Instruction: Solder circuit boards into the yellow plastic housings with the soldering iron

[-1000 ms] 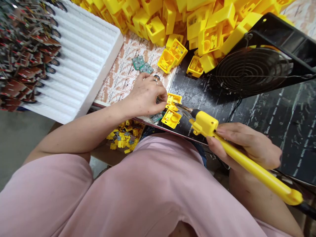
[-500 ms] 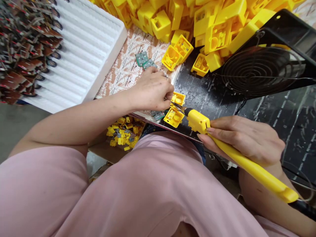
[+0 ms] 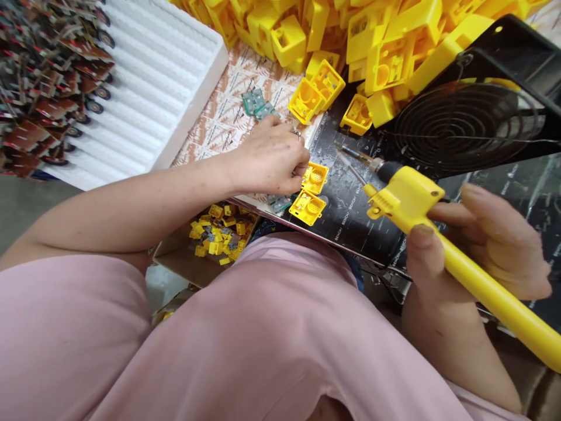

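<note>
My right hand (image 3: 473, 251) grips a yellow soldering iron (image 3: 407, 196) with a thin feed tube beside its tip. The tip points up and left, above the black bench mat and apart from the parts. My left hand (image 3: 274, 158) is closed, thumb and fingers pinched at the left side of a small yellow housing (image 3: 316, 176). Whatever is between those fingertips is hidden. Just below, another small yellow housing (image 3: 308, 208) lies open side up at the bench edge. A green circuit board (image 3: 279, 202) shows partly under my left hand.
Yellow housings (image 3: 289, 41) are heaped at the back. A black fan (image 3: 464, 117) stands at right. Two green circuit boards (image 3: 253, 102) lie beyond my left hand. At left is a white foam tray (image 3: 162, 88) with stacked brown boards (image 3: 56, 111). Below the bench sits a box of yellow parts (image 3: 217, 240).
The soldering iron's tip was at the small yellow housings; my right hand has since lifted it away, up and to the right. My left hand stays pinched at the housing.
</note>
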The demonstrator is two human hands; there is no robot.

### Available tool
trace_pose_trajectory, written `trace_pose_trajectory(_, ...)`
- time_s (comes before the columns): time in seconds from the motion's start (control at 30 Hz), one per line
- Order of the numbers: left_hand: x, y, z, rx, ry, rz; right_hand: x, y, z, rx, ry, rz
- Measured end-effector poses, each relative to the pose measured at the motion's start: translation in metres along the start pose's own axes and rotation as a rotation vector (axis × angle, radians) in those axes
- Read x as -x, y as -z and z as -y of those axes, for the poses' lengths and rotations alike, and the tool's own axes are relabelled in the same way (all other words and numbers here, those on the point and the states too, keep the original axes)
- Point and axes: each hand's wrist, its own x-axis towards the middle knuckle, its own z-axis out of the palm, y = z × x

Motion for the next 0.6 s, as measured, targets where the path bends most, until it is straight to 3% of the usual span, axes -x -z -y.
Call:
trace_pose_trajectory(0.07,0.002,0.009,-0.002,-0.023,0.019,0.057,0.0,-0.007,0.003,0.033,0.128,-0.118)
trace_pose_trajectory(0.13,0.001,0.02,0.0,-0.036,0.052,0.065,0.0,-0.008,0.007,0.097,0.095,-0.103)
trace_pose_trajectory(0.27,-0.015,0.032,0.017,-0.059,0.216,-0.214,0.001,-0.001,0.013,0.122,-0.068,-0.059)
trace_pose_trajectory(0.37,-0.035,0.025,0.033,-0.078,0.252,-0.328,0.001,-0.002,0.013,0.063,-0.058,-0.1)
trace_pose_trajectory(0.47,-0.047,0.017,0.038,-0.061,0.179,-0.259,0.001,-0.006,0.011,0.087,-0.051,-0.068)
trace_pose_trajectory(0.6,-0.043,0.027,0.029,0.032,-0.023,-0.004,0.003,-0.007,0.008,0.153,0.062,-0.191)
